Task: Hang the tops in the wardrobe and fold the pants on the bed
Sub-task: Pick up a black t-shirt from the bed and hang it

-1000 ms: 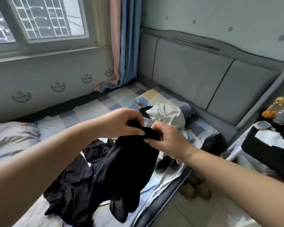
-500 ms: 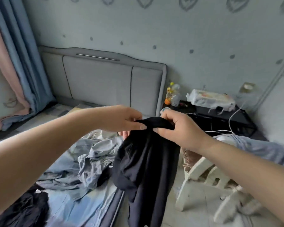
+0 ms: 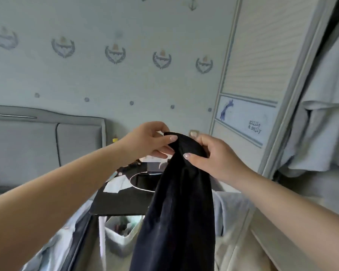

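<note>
- Hands: I am watching the left hand (image 3: 149, 141) and the right hand (image 3: 213, 157) both pinching the gathered top edge of one black garment (image 3: 176, 212); thumbs and fingers are curled onto the cloth, and neither hand is holding anything else.
- Garment position: it is hanging straight down from that pinch, lifted clear in front of the dark desk (image 3: 125, 200), with its lower end running out of view at the bottom edge.
- Destination: the wardrobe (image 3: 249, 75) is standing to the right, its sliding door showing, and pale clothes (image 3: 321, 114) are already hanging at the far right edge.
- Progress, as I am judging it: this garment is neither hung nor folded yet. I cannot tell from the bunched cloth whether it is a top or pants, and I am seeing no hanger in either hand.
- Remaining work: only the grey headboard (image 3: 47, 141) and a strip of bedding are showing, so I cannot tell how many garments are waiting on the bed.
</note>
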